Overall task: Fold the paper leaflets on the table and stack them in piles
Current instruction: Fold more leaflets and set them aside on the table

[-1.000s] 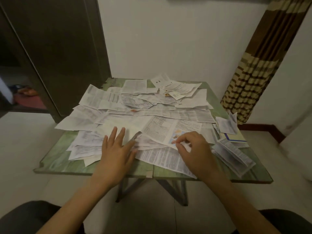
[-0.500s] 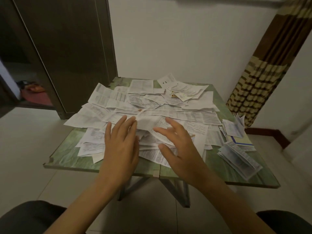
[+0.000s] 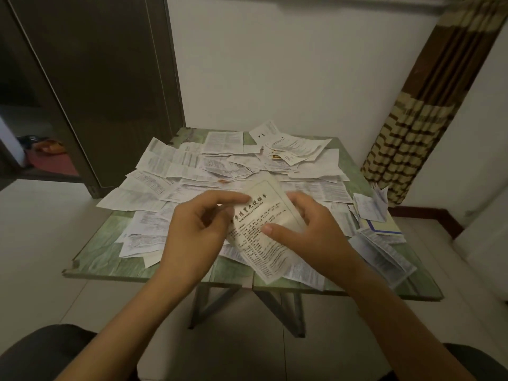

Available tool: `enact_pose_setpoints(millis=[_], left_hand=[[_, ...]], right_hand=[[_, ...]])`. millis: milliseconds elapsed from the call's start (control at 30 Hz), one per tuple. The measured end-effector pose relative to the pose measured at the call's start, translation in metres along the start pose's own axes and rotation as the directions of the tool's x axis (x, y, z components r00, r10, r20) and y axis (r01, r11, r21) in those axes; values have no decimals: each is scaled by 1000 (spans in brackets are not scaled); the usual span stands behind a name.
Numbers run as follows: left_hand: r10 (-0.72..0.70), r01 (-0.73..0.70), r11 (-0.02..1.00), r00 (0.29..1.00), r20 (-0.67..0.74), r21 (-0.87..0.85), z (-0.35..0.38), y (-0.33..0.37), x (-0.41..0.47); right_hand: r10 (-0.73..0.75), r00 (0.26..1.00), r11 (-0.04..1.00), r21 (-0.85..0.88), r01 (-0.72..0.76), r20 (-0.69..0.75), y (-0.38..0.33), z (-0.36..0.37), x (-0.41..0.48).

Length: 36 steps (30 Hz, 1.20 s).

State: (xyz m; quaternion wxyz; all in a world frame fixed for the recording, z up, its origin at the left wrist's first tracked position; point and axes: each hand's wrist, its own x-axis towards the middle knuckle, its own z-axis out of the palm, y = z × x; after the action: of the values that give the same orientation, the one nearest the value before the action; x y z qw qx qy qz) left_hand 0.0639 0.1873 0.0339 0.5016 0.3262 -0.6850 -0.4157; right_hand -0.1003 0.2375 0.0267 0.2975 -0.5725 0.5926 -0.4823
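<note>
- The left hand [image 3: 198,232] and right hand [image 3: 316,229] are holding one cream leaflet [image 3: 261,215] above the counter [image 3: 96,254], fingers [image 3: 231,198] curling onto its opposite edges, probably to square it for folding.
- Behind it, loose leaflets [image 3: 176,163] are lying spread out; folded ones [image 3: 384,251] are piling at the right edge, within reach.

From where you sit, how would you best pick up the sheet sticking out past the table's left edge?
Pinch the sheet at its overhanging corner, coming from the left, thumb on top, fingers beneath. That corner juts past the table edge with nothing under it, so probably no flat page to pry up. The left hand, nearest, holds a leaflet now.
</note>
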Motion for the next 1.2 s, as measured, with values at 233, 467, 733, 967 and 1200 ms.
enact_pose_setpoints(millis=[233,467,733,967,1200], left_hand=[[-400,395,893,916,21,-217,-6,-4,-7],[-489,487,855,872,33,-179,-12,-6,-21],[-566,539,816,819,-98,-207,-35,-13,-16],[-721,629,673,675,-156,-390,-85,-17,-20],[-597,601,786,679,-427,-143,-147,-24,-36]], right_hand=[[145,989,957,255,-139,-4,1,10,3],[223,974,913,344,-220,30,0,30,7],[218,957,896,349,-274,193,1,44,20],[105,959,955,242,-171,263,-15,104,38],[172,894,944,189,-269,413,-51,174,63]])
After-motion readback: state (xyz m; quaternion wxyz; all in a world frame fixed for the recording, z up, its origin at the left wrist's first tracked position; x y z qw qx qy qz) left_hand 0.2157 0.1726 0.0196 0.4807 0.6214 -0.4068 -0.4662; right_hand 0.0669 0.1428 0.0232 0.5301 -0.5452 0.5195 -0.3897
